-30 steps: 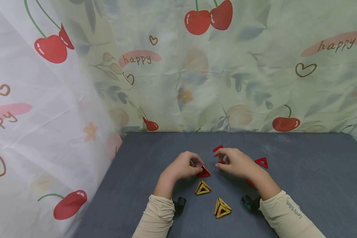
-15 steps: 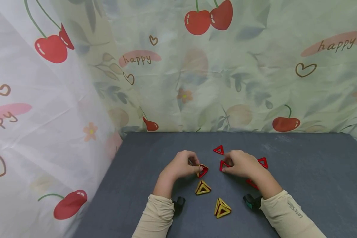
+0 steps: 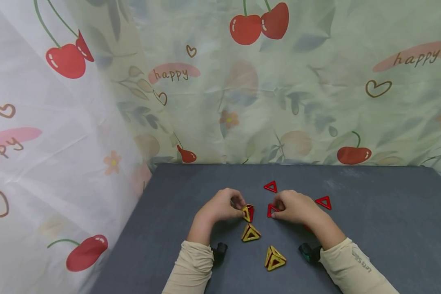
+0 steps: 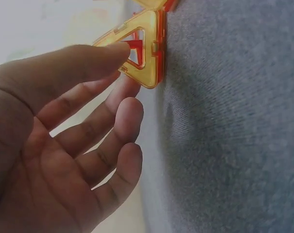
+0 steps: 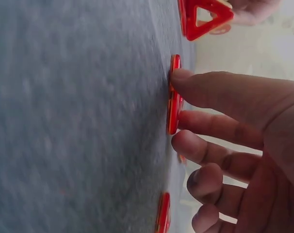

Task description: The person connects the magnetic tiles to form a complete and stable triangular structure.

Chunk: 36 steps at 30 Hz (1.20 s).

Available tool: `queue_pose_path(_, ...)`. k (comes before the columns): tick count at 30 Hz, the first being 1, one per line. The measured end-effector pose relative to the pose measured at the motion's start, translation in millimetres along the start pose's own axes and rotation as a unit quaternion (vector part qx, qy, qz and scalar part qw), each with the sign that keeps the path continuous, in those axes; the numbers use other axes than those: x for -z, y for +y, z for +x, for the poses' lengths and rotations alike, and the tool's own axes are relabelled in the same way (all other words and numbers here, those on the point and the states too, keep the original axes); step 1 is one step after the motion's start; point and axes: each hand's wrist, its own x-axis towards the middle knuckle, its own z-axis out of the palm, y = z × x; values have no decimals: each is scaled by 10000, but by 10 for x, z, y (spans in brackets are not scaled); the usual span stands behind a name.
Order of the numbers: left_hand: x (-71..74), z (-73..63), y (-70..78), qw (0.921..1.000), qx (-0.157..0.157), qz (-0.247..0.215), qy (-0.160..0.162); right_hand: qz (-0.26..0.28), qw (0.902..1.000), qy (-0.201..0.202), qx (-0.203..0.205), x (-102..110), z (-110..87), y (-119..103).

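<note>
Nearest: yellow-and-red triangular block (image 3: 272, 255) on the desk (image 3: 382, 220), well short of both hands. Next, a second such block (image 3: 250, 239), just below the left grip (image 3: 222, 207). Left grip pinches a yellow-and-red piece (image 4: 150, 48), thumb on its yellow face. Right grip (image 3: 295, 207) narrow, holding a red triangle (image 5: 174, 107) at the desk between thumb and fingers, just right of that piece. Right forearm partly hides another red bit. Loose red triangle (image 3: 329, 203) right of right hand; one more (image 3: 275, 187) beyond the grips.
</note>
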Motion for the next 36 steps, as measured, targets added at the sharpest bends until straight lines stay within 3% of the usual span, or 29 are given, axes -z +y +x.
queue_pose_path(17, -115, 41, 58, 9999, -18, 96, 58, 131, 9987, -30, 492, -103, 23, -167)
queue_pose_path(36, -112, 26, 69, 9997, -164, 164, 28, 56, 9990, -91, 438, -70, 1, -141)
